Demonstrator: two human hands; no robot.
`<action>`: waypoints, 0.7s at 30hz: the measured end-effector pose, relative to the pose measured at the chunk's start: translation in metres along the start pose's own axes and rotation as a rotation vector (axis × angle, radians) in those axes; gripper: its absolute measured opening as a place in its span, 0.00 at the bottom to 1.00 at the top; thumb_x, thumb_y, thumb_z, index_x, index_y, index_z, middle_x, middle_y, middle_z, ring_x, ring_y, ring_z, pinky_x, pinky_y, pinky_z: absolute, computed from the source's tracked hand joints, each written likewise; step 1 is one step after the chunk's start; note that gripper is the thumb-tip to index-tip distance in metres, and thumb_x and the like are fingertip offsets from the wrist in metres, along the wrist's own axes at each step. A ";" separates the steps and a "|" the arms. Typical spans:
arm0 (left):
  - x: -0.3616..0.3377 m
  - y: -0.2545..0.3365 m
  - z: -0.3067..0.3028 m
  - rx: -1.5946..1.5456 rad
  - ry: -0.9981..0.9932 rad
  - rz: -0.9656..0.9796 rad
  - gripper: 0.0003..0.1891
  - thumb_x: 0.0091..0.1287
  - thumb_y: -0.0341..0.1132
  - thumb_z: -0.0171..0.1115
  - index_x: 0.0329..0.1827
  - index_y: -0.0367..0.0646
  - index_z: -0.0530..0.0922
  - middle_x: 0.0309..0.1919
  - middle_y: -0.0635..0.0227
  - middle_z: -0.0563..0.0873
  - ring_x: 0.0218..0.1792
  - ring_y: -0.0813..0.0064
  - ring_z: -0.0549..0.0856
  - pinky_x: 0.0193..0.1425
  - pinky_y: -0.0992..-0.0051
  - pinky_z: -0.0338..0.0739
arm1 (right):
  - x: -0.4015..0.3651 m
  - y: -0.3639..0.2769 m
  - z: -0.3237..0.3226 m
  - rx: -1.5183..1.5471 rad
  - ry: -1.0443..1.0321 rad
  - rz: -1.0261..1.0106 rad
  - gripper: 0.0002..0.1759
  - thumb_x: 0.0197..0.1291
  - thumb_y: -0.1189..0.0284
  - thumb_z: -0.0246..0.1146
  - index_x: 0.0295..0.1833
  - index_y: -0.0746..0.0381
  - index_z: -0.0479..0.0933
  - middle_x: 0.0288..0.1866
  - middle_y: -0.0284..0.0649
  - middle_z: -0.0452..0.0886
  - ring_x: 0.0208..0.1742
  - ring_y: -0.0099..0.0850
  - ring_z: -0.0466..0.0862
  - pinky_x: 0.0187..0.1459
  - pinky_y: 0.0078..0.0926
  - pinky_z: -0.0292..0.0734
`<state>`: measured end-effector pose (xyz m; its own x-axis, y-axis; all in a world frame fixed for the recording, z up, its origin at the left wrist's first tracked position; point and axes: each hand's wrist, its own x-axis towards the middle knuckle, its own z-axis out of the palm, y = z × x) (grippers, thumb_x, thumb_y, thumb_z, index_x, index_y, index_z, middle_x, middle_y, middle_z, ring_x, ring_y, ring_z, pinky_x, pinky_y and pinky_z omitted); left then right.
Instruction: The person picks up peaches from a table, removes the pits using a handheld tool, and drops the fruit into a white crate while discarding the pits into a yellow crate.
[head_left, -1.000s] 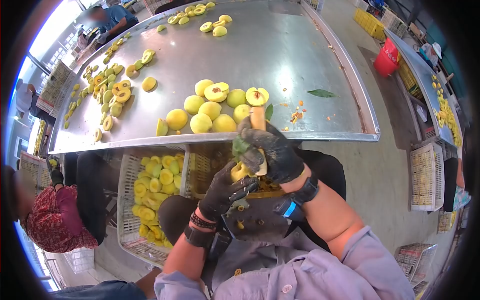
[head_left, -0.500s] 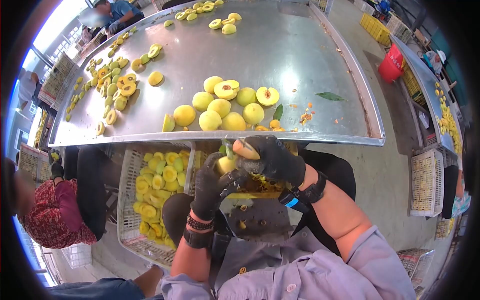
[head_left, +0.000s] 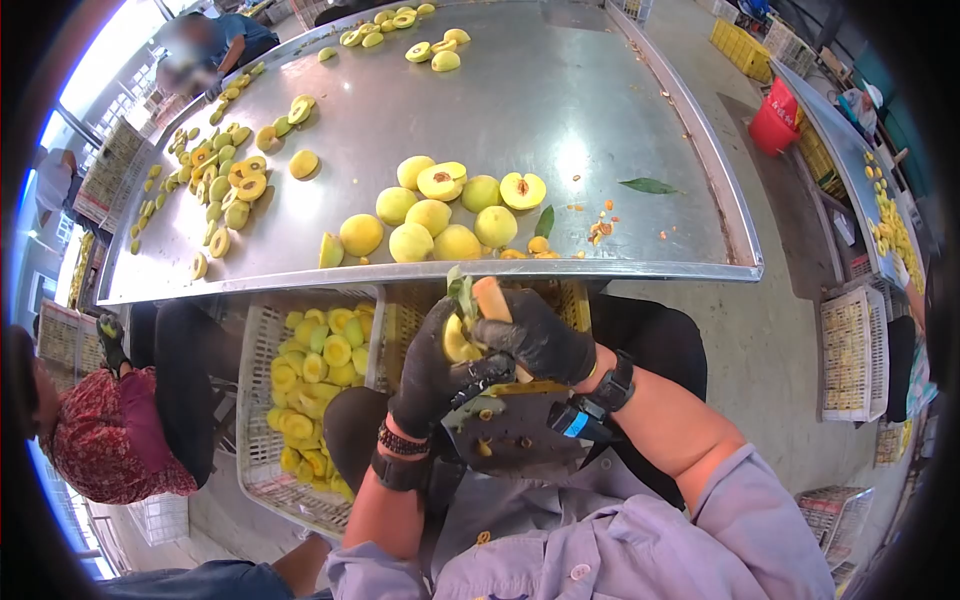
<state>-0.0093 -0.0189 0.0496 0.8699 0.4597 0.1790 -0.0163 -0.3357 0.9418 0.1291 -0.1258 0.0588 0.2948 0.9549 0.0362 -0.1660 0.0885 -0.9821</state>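
My left hand (head_left: pixel 430 370), in a black glove, is wrapped round a yellow-green peach (head_left: pixel 459 342) with a green leaf (head_left: pixel 461 287) at its top. Close against it on the right, my gloved right hand (head_left: pixel 540 335) grips a tool with a tan handle (head_left: pixel 491 299); its working end is mostly hidden between the hands. Both hands are just below the table's near edge. Beyond that edge, whole and halved peaches (head_left: pixel 411 242) sit on the metal table (head_left: pixel 480 110).
A white crate (head_left: pixel 255 440) of peach halves stands left of my knees, and a yellow crate (head_left: pixel 575 305) is under the table edge. Many halves (head_left: pixel 238 215) lie at the table's left. A person in a red patterned top (head_left: pixel 95 440) sits at the left.
The tool handle has turned more upright in my right hand. The peach and leaf have tilted in my left hand, and the view has shifted slightly.
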 end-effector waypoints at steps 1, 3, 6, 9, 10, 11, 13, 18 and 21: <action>0.003 0.003 -0.002 -0.059 -0.016 -0.075 0.39 0.48 0.37 0.76 0.61 0.34 0.65 0.47 0.55 0.79 0.48 0.61 0.80 0.54 0.68 0.74 | -0.001 -0.003 0.002 0.173 0.024 0.075 0.14 0.57 0.71 0.62 0.47 0.65 0.74 0.38 0.36 0.79 0.37 0.27 0.79 0.40 0.26 0.75; 0.007 0.013 -0.003 -0.252 0.060 -0.035 0.31 0.56 0.38 0.70 0.60 0.35 0.65 0.46 0.59 0.81 0.43 0.70 0.81 0.47 0.73 0.77 | -0.002 -0.012 -0.004 0.210 0.051 0.018 0.13 0.59 0.70 0.61 0.46 0.65 0.75 0.37 0.31 0.77 0.38 0.21 0.77 0.40 0.24 0.74; 0.006 0.022 -0.026 -0.455 0.360 -0.003 0.18 0.67 0.33 0.56 0.57 0.37 0.68 0.46 0.65 0.81 0.40 0.81 0.80 0.40 0.82 0.76 | -0.004 -0.031 -0.022 -0.005 0.007 0.094 0.14 0.57 0.68 0.63 0.47 0.63 0.76 0.36 0.37 0.79 0.36 0.27 0.79 0.39 0.28 0.75; -0.009 0.017 -0.096 0.230 0.455 0.158 0.18 0.67 0.28 0.52 0.60 0.35 0.67 0.48 0.64 0.81 0.43 0.75 0.81 0.42 0.80 0.77 | -0.003 -0.022 -0.026 -0.924 -0.131 -0.021 0.16 0.53 0.67 0.65 0.45 0.61 0.76 0.36 0.44 0.80 0.36 0.37 0.81 0.40 0.36 0.75; -0.019 -0.006 -0.124 0.549 0.435 0.196 0.19 0.67 0.28 0.52 0.61 0.35 0.67 0.50 0.63 0.80 0.45 0.72 0.81 0.45 0.77 0.77 | -0.005 0.015 -0.030 -1.138 -0.198 0.022 0.16 0.51 0.67 0.66 0.45 0.61 0.76 0.36 0.47 0.80 0.37 0.40 0.81 0.40 0.39 0.75; -0.027 -0.026 -0.141 0.598 0.434 0.157 0.20 0.66 0.27 0.53 0.61 0.34 0.67 0.51 0.61 0.80 0.47 0.69 0.81 0.48 0.75 0.77 | -0.009 0.038 -0.032 -1.355 -0.257 0.074 0.16 0.50 0.67 0.66 0.44 0.60 0.76 0.36 0.49 0.80 0.38 0.44 0.81 0.40 0.42 0.74; -0.043 -0.061 -0.168 0.427 0.444 -0.005 0.21 0.64 0.26 0.55 0.61 0.32 0.68 0.53 0.58 0.79 0.51 0.63 0.80 0.54 0.69 0.77 | -0.015 0.045 -0.018 -1.226 -0.233 0.158 0.17 0.48 0.70 0.64 0.45 0.61 0.74 0.35 0.49 0.80 0.40 0.47 0.80 0.40 0.45 0.74; -0.105 -0.181 -0.213 0.854 0.249 -0.278 0.21 0.63 0.30 0.58 0.59 0.31 0.71 0.59 0.57 0.75 0.56 0.63 0.78 0.61 0.68 0.73 | -0.020 0.061 -0.009 -1.241 -0.243 0.184 0.22 0.49 0.70 0.62 0.52 0.62 0.71 0.34 0.49 0.79 0.36 0.47 0.81 0.36 0.45 0.73; -0.123 -0.228 -0.208 0.131 0.444 -0.337 0.25 0.62 0.28 0.60 0.62 0.31 0.67 0.58 0.58 0.75 0.55 0.65 0.77 0.61 0.69 0.72 | -0.016 0.056 -0.005 -1.254 -0.263 0.224 0.20 0.51 0.70 0.60 0.51 0.61 0.71 0.34 0.49 0.80 0.37 0.47 0.81 0.38 0.45 0.74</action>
<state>-0.2148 0.1721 -0.1282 0.5250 0.8511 0.0039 0.3120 -0.1967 0.9295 0.1202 -0.1380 0.0021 0.1599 0.9535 -0.2556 0.8423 -0.2668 -0.4683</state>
